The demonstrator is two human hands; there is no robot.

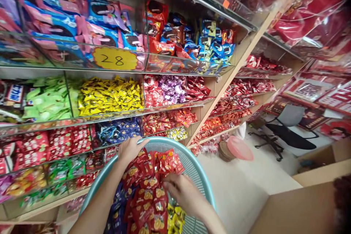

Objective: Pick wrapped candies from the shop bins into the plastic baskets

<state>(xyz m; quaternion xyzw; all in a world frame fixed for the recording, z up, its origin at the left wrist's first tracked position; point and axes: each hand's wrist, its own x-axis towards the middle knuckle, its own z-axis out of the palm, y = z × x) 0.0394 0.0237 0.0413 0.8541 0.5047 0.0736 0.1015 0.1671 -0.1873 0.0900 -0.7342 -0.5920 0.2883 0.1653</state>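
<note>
A light blue plastic basket point(192, 161) sits low in the middle, filled with red snack packets point(148, 186), some blue ones on the left and yellow ones on the right. My left hand point(131, 150) rests at the basket's far rim with its fingers curled over the red packets. My right hand point(184, 192) lies inside the basket, fingers closed on the red packets near the pile's middle.
Glass-fronted shelves point(109, 117) of wrapped sweets fill the left side, with a yellow "28" price tag point(115, 58). A black office chair point(287, 131) stands at the back right. Pink and brown lids point(237, 148) lie on the floor. Cardboard boxes point(309, 204) stand at the right.
</note>
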